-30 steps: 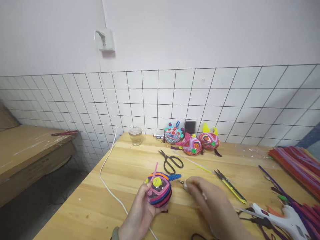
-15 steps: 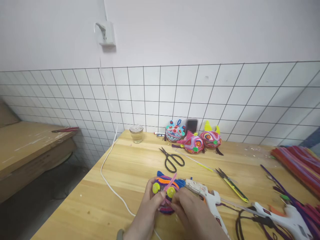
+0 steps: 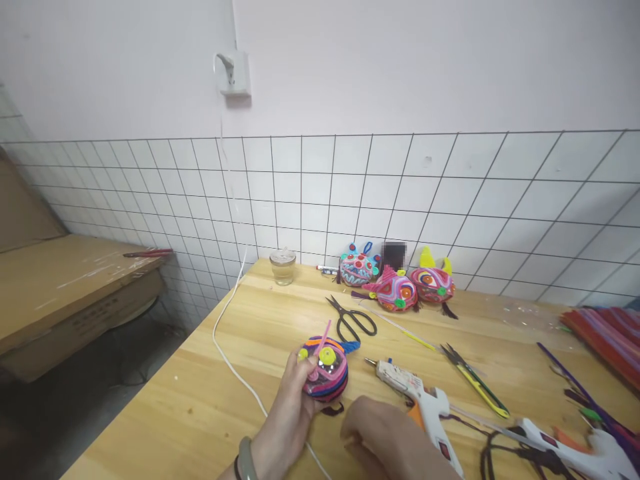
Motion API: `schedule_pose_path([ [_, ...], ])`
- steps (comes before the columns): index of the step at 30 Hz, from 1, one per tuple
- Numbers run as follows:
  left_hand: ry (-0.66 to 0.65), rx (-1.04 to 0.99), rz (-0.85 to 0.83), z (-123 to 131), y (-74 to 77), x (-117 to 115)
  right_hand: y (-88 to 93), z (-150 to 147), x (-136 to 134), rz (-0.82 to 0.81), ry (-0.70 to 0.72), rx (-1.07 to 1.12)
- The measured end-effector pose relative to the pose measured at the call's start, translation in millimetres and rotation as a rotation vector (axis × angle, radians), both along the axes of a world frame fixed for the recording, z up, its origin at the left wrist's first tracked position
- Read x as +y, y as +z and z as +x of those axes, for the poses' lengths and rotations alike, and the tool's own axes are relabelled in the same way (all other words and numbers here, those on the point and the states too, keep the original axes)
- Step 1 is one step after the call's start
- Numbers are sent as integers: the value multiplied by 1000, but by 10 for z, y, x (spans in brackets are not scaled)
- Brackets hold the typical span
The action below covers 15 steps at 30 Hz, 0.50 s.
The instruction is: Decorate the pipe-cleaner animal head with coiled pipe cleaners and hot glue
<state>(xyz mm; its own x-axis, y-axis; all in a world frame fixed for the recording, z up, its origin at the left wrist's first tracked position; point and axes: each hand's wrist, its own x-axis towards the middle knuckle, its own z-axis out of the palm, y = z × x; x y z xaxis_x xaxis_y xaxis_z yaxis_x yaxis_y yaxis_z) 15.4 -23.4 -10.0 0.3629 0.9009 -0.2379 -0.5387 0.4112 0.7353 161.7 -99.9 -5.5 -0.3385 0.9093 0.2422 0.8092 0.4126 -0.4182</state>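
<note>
My left hand [image 3: 290,410] is closed round a small ball-shaped craft [image 3: 325,370] wound from coloured pipe cleaners, with yellow round eyes, a blue ear and a loose pink stem sticking up. It holds the craft just above the wooden table [image 3: 240,373]. My right hand [image 3: 385,440] rests low beside it with the fingers curled in, and what they hold, if anything, is hidden. A white glue gun [image 3: 420,400] lies on the table just right of the craft, nozzle pointing at it.
Black scissors [image 3: 353,323], yellow-handled snips [image 3: 475,380], a second glue gun [image 3: 575,450] and a pile of pipe cleaners [image 3: 605,333] lie to the right. Three finished crafts [image 3: 395,287] and a glass jar [image 3: 283,267] stand by the tiled wall. A white cable [image 3: 230,347] runs over the table's left edge.
My right hand has let go of the craft and dropped lower. My left hand has turned the craft and raised it slightly. The view has shifted left.
</note>
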Motion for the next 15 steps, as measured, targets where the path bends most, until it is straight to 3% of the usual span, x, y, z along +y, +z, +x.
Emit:
schedule_pose_path([
  [5, -41, 21, 118, 30, 15, -86, 124, -1, 103, 167, -130, 41],
  [8, -55, 61, 146, 19, 17, -100, 104, -40, 90, 230, -114, 7],
  [12, -18, 126, 130, 15, -4, -70, -61, -119, 88, 77, 66, -112],
  [15, 130, 121, 146, 40, -19, -39, -149, -134, 68, -22, 45, -121],
])
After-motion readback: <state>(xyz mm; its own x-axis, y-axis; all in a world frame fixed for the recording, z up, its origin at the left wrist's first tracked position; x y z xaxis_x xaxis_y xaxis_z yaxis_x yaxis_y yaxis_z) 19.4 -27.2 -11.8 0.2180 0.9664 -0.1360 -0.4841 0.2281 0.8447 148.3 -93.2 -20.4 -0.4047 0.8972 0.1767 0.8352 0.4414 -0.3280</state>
